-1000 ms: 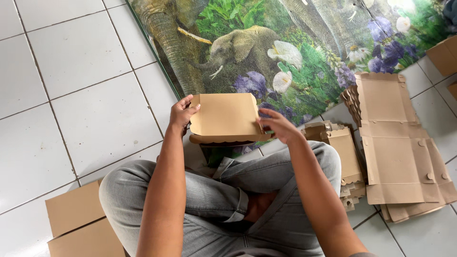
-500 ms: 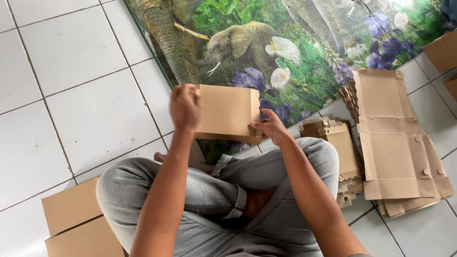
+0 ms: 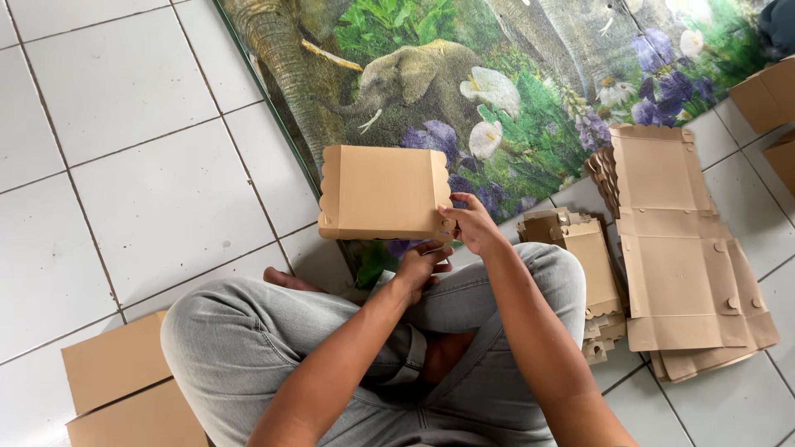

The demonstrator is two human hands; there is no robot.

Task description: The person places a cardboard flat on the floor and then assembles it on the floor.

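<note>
Hands are working our folded brown cardboard box (image 3: 383, 192): right hand (image 3: 472, 225) pinching its lower corner, left hand (image 3: 421, 265) curled loosely underneath. We are keeping the panels square.

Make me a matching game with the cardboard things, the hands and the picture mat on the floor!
Things:
1. folded box
2. flat cardboard sheets
3. elephant mat
4. left hand

Places:
A. stacked on the tiles, far right
B. under the folded box, above the lap
C. spread on the floor, top of the picture
D. pinched at its corner by the right hand

Pairs: 1-D, 2-A, 3-C, 4-B
</note>
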